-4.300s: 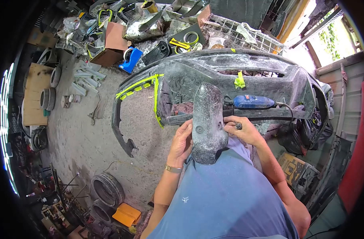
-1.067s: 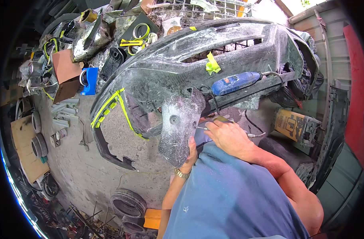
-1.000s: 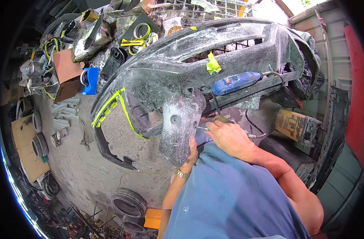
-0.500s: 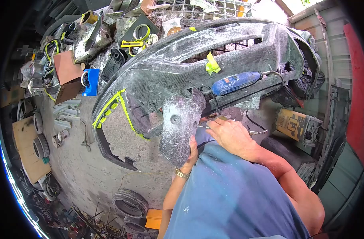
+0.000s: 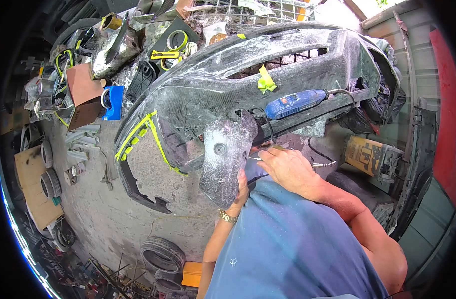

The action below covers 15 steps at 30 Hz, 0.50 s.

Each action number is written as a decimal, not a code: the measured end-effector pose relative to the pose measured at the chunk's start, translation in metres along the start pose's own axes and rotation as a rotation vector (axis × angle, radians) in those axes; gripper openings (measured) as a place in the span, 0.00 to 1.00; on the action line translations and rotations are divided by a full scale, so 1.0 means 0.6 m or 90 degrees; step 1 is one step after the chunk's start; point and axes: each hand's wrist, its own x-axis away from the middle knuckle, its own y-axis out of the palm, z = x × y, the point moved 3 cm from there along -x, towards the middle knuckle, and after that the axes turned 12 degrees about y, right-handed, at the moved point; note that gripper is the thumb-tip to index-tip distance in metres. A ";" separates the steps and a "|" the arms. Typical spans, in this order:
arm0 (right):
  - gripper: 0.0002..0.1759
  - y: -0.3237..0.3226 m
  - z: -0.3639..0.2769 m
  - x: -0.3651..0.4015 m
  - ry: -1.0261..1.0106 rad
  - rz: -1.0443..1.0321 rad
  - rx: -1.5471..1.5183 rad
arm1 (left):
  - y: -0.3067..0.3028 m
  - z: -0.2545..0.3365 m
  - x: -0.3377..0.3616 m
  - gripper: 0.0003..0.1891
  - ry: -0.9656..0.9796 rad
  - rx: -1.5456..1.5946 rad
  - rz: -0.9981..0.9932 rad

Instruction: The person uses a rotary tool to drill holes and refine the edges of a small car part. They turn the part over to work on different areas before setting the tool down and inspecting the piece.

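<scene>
My left hand (image 5: 242, 189), a watch on its wrist, grips the lower right edge of a dusty dark plastic panel (image 5: 222, 154) with a round hole in it. My right hand (image 5: 287, 168) is closed around the handpiece of a rotary tool's flexible shaft (image 5: 323, 164); the handpiece is mostly hidden by the fingers. Its thin bit reaches the panel's right edge. Just beyond, the blue rotary tool body (image 5: 295, 103) lies on a large dusty car bumper (image 5: 198, 94), which carries strips of yellow-green tape (image 5: 158, 142).
Behind the bumper, tape rolls (image 5: 177, 40), a yellow cutter (image 5: 165, 55) and a blue tape dispenser (image 5: 114, 103) lie among clutter. Tyres (image 5: 163, 254) rest on the concrete floor below left. A cardboard box (image 5: 367, 155) stands at right near a metal wall.
Hardly anything differs. The fingers of my right hand have shifted very slightly at the panel's edge; the panel and my left hand stay in place.
</scene>
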 end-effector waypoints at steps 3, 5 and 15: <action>0.13 -0.005 -0.002 0.002 -0.032 -0.010 -0.006 | 0.005 -0.014 0.006 0.23 -0.019 0.006 -0.045; 0.14 -0.013 -0.002 -0.001 0.007 -0.007 -0.004 | 0.007 -0.011 0.004 0.23 -0.008 -0.002 -0.058; 0.14 -0.003 0.003 -0.001 0.009 -0.013 -0.007 | 0.001 0.021 -0.010 0.24 -0.010 0.131 0.010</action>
